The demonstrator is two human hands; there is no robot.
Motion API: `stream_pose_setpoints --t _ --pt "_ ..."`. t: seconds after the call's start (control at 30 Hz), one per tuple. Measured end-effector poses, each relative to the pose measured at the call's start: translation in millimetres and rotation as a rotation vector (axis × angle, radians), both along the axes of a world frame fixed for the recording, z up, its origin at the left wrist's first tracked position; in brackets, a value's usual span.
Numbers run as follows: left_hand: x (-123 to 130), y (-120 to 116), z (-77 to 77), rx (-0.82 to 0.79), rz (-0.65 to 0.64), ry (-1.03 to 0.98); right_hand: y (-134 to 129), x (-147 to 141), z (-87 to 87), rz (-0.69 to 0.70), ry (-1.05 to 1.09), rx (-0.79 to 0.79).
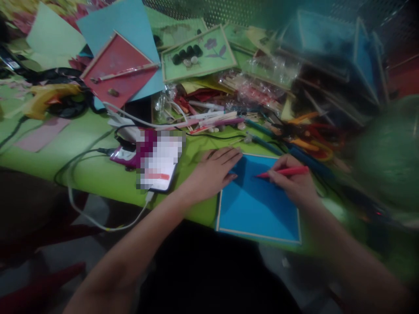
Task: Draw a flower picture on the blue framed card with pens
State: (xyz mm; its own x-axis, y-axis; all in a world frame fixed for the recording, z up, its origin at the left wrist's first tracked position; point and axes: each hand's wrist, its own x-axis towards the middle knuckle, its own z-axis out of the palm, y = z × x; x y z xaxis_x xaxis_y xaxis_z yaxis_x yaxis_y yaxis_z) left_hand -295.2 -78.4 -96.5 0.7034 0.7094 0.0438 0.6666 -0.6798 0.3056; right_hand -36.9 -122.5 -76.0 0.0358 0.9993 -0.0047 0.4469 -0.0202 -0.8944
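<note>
A blue sheet (pixel 258 209) edged with thin pale sticks lies on the green table in front of me. My left hand (pixel 216 170) rests flat across its upper left edge, fingers stretched out. Pinched in my right hand (pixel 291 181) is a red pen (pixel 284 172), its tip at the upper middle of the blue sheet. A small dark mark shows by the tip, too blurred to make out. Left of my left hand lies a phone (pixel 160 163) with a white cable plugged in.
Behind the sheet are heaped pens, sticks and plastic wrapping (pixel 248 89). Framed cards, one green with dark stones (pixel 209 65) and one red (pixel 131 83), stand further back. Orange-handled scissors (pixel 314 150) lie right; a yellow glue gun (pixel 42 100) lies left. A green rounded object (pixel 389 152) stands right.
</note>
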Motion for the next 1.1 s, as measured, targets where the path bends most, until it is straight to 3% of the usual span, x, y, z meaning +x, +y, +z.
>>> stream_pose_setpoints --t 0.3,1.1 --pt "-0.5 0.1 -0.8 0.001 -0.001 0.000 -2.9 3.4 -1.7 -0.027 0.034 0.005" --pt "0.3 -0.6 2.3 -0.024 0.001 -0.008 -4.0 1.2 0.1 0.056 0.009 0.007"
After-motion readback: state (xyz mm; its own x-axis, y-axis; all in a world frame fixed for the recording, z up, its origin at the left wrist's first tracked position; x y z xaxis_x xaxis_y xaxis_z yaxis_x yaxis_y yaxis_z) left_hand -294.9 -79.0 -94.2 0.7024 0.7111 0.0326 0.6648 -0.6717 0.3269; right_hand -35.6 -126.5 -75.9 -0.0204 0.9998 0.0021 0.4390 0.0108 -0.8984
